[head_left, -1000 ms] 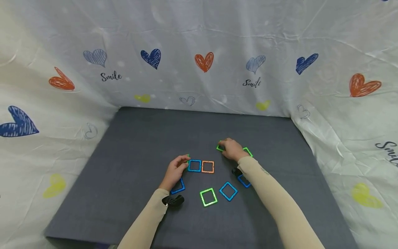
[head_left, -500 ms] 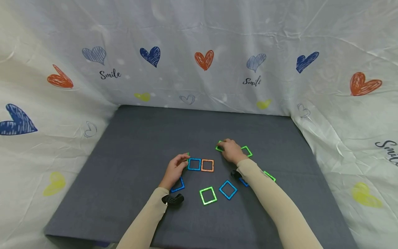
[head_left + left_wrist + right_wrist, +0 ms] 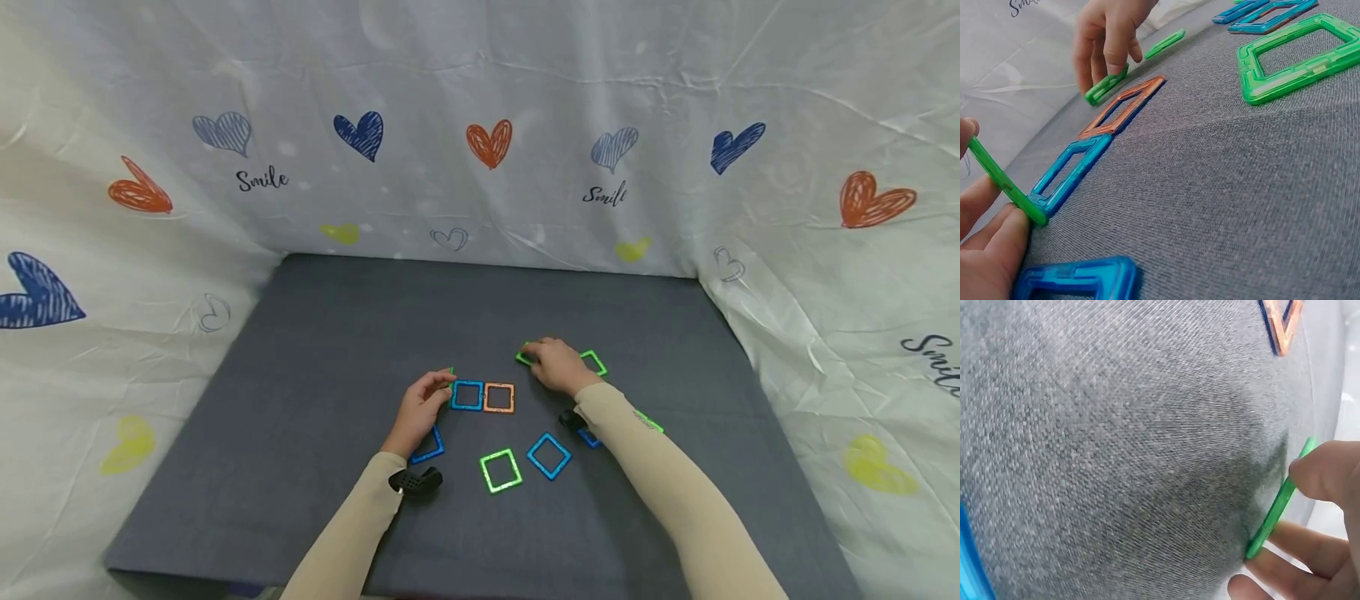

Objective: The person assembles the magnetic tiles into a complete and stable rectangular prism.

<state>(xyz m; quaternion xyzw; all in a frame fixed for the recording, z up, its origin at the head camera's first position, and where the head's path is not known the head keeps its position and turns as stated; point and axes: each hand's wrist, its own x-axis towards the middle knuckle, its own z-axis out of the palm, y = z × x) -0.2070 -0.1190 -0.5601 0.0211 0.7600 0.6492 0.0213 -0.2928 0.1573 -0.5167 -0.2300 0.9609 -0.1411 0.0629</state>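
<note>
My left hand point(image 3: 422, 407) pinches a green square magnetic tile point(image 3: 1002, 180), which stands tilted up at the left edge of a blue magnetic tile point(image 3: 467, 408). That blue tile lies flat, edge to edge with an orange one point(image 3: 498, 411). Farther back and to the right, my right hand point(image 3: 557, 367) pinches another green magnetic tile point(image 3: 1274, 512) between thumb and fingers. In the right wrist view this tile is tipped up, its lower edge at the cloth; a gap separates it from the orange tile.
Loose on the grey cloth point(image 3: 360, 333) lie a green tile point(image 3: 507, 487) and a blue tile point(image 3: 539, 467) in front, and a blue tile point(image 3: 429, 456) by my left wrist. Near my right arm are a green tile point(image 3: 600, 361), a part-hidden blue tile point(image 3: 590, 440) and a green one point(image 3: 649, 422).
My right hand shifts very slightly left with its green tile, and a green tile beside the right sleeve has come into view. The left hand stays in place.
</note>
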